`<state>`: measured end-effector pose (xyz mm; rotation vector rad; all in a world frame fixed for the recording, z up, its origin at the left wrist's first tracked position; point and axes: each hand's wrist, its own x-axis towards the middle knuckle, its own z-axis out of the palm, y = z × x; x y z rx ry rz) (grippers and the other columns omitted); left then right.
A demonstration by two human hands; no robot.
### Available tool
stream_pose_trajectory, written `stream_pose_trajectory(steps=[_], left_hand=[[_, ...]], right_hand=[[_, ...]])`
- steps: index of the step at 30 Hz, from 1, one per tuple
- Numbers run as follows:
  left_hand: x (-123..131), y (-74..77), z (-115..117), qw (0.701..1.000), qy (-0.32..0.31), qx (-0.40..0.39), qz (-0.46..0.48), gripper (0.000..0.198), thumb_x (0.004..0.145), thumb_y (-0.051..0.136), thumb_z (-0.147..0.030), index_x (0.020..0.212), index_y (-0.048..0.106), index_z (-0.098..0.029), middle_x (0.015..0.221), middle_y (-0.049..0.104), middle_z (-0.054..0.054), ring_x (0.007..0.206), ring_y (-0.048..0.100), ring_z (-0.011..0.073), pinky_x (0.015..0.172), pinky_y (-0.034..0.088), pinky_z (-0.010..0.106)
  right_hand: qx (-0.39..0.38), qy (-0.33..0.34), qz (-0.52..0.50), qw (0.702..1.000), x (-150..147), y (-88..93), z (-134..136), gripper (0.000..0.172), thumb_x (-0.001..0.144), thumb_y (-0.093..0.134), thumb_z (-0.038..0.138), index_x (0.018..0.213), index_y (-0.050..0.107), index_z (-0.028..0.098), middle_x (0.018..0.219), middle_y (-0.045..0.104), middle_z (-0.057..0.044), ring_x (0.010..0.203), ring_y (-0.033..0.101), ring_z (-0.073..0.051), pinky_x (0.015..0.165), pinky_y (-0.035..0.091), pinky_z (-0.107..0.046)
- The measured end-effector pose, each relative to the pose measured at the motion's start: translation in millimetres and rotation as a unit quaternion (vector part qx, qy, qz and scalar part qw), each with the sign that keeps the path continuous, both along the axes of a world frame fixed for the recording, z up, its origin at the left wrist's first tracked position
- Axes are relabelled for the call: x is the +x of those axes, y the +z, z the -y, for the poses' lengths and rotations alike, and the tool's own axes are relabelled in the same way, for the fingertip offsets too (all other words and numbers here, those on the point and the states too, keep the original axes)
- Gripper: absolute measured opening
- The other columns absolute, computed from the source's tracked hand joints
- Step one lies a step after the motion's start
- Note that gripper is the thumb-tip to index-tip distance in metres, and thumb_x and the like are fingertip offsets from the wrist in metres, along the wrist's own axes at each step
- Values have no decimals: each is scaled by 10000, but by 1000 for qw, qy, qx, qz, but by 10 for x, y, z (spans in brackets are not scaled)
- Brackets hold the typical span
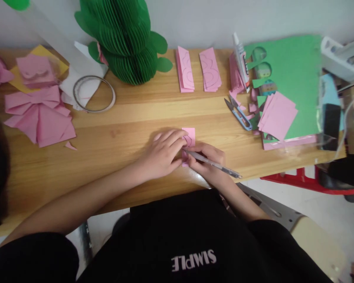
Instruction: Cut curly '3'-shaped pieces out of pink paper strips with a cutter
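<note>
My right hand (208, 161) grips a slim grey pen (214, 163), its tip down on a small pink piece of folded paper (188, 133). Part of a dark curved line shows on that paper, and both hands cover much of it. My left hand (165, 153) lies over the paper's left side, fingers stretched out and pressing it to the table. Further back stand two folded pink papers, the left one (185, 70) and the right one (210, 70), both bearing drawn scalloped outlines.
Blue thread snips (238, 114) lie at right among pink scraps, near a glue tube (241, 63), pink paper squares (279, 116) and green sheets (301, 78). At left are a tape roll (113, 98) and a pink paper bow (39, 114). A green honeycomb paper figure (124, 43) stands behind.
</note>
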<state>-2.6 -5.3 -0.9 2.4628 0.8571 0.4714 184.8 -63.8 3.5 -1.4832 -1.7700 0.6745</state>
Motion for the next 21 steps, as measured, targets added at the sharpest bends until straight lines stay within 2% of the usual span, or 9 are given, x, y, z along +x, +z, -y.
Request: stream_pose_trajectory(steps=[13, 21], left_hand=[[-1, 14, -7, 1000, -1, -13, -14, 259, 903, 632, -284, 1132, 606, -166, 1335, 619, 131, 1251, 551, 316, 993, 442, 458], [0, 23, -6, 1000, -6, -21, -19, 260, 915, 603, -286, 1144, 612, -165, 1353, 603, 147, 1274, 533, 325, 1010, 440, 476]], right_hand=[[-22, -18, 21, 999, 19, 104, -5, 90, 836, 678, 284, 835, 730, 211, 745, 760, -7, 579, 658, -111, 568, 530, -238], [-52, -26, 8, 998, 42, 121, 20, 71, 811, 688, 259, 841, 728, 207, 704, 733, -1, 566, 639, -114, 558, 509, -246]])
